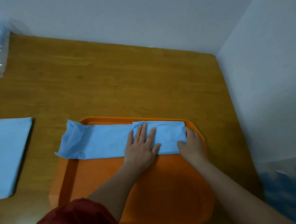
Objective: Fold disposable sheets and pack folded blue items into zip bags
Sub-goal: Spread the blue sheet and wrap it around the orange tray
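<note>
A wooden table (104, 80) is set in a corner of white walls (134, 13), and an orange tray (168, 182) is placed on it. A blue sheet (106, 143), folded to a long strip, is laid across the far part of the tray, and its left end passes over the rim. The strip is pressed by the left hand (141, 146) with flat, straight fingers. Its right end is gripped by the right hand (191, 142), the fingers curled round it. Bare table is seen beyond the tray. A stack of blue sheets (8, 156) lies well apart at the left.

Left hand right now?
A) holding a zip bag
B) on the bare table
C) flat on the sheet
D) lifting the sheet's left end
C: the left hand lies palm down, fingers straight, on the sheet on the tray.
</note>
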